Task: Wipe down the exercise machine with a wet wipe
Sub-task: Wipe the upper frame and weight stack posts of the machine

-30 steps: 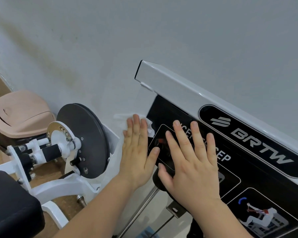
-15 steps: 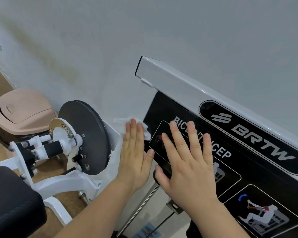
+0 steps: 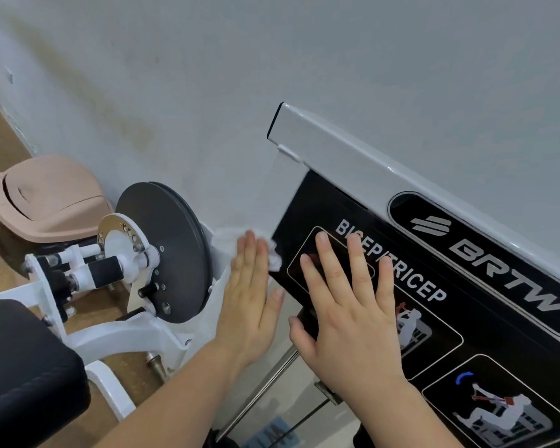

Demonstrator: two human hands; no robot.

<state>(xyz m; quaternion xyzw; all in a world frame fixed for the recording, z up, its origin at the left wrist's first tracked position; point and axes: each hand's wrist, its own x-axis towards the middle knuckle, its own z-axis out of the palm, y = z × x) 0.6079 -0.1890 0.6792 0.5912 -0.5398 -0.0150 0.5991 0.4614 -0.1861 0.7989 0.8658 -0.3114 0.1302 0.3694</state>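
The left hand (image 3: pixel 249 302) is pressing flat, fingers straight and together, against the white side face of the exercise machine (image 3: pixel 353 169). The wet wipe (image 3: pixel 274 258) is lying trapped beneath those fingers, with only its crumpled white edge peeking out past the fingertips, just beside the corner of the black instruction panel (image 3: pixel 317 202). The right hand (image 3: pixel 346 312) is resting open and spread on that panel, over the BICEP/TRICEP lettering, gripping nothing and apparently bracing. So the left hand is carrying the wipe, just left of the panel's edge, while the panel and the white top beam are lying to the right of it and upward. The side face seems to be running along the line of the left fingers, so a stroke along it is looking the easier one. Crossing onto the panel would probably be calling for the right hand to give way first. The grey disc (image 3: pixel 165 250) is standing close by on the left, and the pink bin (image 3: pixel 49 198) well apart.
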